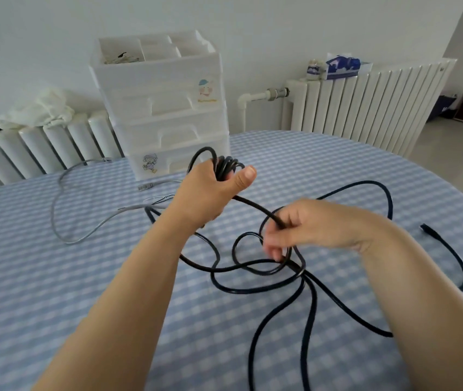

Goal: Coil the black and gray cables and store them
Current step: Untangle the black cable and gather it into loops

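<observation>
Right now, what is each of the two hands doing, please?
Left hand: closed, gripping a bundle of coiled black cable.
Right hand: closed, pinching a loose strand of the same cable.

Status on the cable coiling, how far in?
Done: a few loops of the thin black cable bunched in the left hand. In hand: right hand feeding more; most lies tangled on the checked tablecloth. Left: thin gray cable untouched, white plastic drawer unit closed.

White wall (281,29), two radiators (366,103), blue-checked table (83,277), plastic drawer unit (165,108).
</observation>
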`<action>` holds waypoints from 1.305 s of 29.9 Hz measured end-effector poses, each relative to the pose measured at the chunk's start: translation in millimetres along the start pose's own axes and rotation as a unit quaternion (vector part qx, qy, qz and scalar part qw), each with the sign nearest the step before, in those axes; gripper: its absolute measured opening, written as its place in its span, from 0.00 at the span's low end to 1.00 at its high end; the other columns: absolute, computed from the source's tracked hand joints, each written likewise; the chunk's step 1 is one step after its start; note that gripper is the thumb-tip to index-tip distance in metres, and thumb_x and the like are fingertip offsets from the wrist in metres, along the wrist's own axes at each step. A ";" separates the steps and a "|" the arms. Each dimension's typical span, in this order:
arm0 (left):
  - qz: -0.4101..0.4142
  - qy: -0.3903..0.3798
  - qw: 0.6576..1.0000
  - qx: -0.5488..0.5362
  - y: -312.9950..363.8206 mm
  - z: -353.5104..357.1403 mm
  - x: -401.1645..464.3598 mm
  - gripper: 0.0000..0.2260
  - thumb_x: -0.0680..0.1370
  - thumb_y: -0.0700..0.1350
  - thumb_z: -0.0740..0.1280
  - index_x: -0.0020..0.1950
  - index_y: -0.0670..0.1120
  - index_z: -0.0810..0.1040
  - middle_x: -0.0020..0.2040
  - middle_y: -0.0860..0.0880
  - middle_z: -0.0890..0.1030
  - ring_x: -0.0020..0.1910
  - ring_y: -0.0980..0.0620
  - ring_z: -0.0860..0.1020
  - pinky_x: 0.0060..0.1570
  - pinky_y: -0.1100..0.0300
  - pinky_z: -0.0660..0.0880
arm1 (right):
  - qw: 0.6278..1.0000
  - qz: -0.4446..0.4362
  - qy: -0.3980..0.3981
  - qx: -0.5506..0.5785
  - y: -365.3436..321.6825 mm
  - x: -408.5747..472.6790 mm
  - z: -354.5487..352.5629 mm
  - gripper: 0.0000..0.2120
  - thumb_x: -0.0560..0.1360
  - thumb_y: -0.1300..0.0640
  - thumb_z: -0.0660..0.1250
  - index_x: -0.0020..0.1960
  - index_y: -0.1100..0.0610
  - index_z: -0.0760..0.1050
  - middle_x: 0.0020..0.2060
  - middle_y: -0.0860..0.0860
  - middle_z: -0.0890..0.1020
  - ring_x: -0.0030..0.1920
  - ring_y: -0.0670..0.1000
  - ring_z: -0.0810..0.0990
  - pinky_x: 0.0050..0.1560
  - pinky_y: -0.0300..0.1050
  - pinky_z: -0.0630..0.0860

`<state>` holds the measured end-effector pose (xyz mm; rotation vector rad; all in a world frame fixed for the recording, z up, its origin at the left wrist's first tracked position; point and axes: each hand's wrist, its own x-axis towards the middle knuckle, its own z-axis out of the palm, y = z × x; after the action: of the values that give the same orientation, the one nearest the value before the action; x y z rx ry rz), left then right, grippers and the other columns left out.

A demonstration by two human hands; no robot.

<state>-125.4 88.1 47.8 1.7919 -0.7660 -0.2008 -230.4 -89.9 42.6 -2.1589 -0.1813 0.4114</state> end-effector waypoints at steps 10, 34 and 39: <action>-0.101 -0.263 0.918 -0.278 -4.4 6.5 -5.7 0.13 0.77 0.53 0.61 0.39 0.45 0.71 0.21 0.55 0.60 0.15 0.60 0.57 0.19 0.71 0.53 | 0.888 -0.098 0.411 0.179 5.9 21.8 3.3 0.23 0.67 0.35 0.68 0.42 0.55 0.73 0.24 0.43 0.70 0.25 0.45 0.66 0.24 0.39 0.63; -0.157 -0.254 0.889 -0.347 1.1 21.8 -9.7 0.17 0.73 0.49 0.65 0.25 0.48 0.67 0.17 0.51 0.65 0.25 0.49 0.78 0.42 0.57 0.78 | 0.860 -0.106 0.201 0.456 4.8 12.3 -4.3 0.10 0.67 0.54 0.72 0.41 0.55 0.71 0.25 0.47 0.68 0.22 0.43 0.59 0.23 0.35 0.56; -0.140 -0.180 0.877 -0.423 20.8 29.6 -12.9 0.19 0.75 0.49 0.63 0.24 0.48 0.66 0.16 0.52 0.63 0.20 0.52 0.71 0.37 0.57 0.78 | 0.870 -0.115 0.237 0.416 3.5 11.5 -8.3 0.12 0.68 0.50 0.71 0.42 0.55 0.70 0.25 0.48 0.67 0.23 0.45 0.60 0.24 0.37 0.60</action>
<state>-158.2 68.8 52.7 1.0092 -0.5334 -0.9365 -216.8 -95.0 41.7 -1.2989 0.0256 -0.1797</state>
